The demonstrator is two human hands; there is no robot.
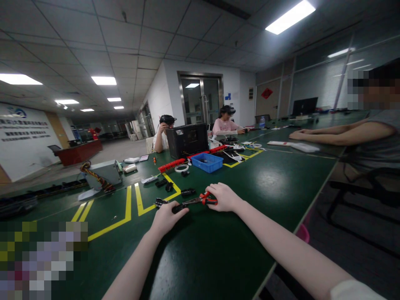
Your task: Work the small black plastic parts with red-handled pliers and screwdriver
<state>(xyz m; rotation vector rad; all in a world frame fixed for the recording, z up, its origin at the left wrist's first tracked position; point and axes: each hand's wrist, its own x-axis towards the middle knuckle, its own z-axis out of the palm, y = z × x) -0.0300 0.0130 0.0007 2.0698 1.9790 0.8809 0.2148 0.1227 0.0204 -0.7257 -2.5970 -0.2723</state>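
My right hand [223, 196] grips red-handled pliers [201, 200]; my left hand [167, 216] is closed on a black part [178, 207] at their tip.

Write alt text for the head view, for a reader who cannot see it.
Two bare hands meet over a green table: the right hand grips red-handled pliers, whose tip reaches a small black part in the left hand. Behind lie a blue bin, a black computer case and a power supply; other people sit farther along.
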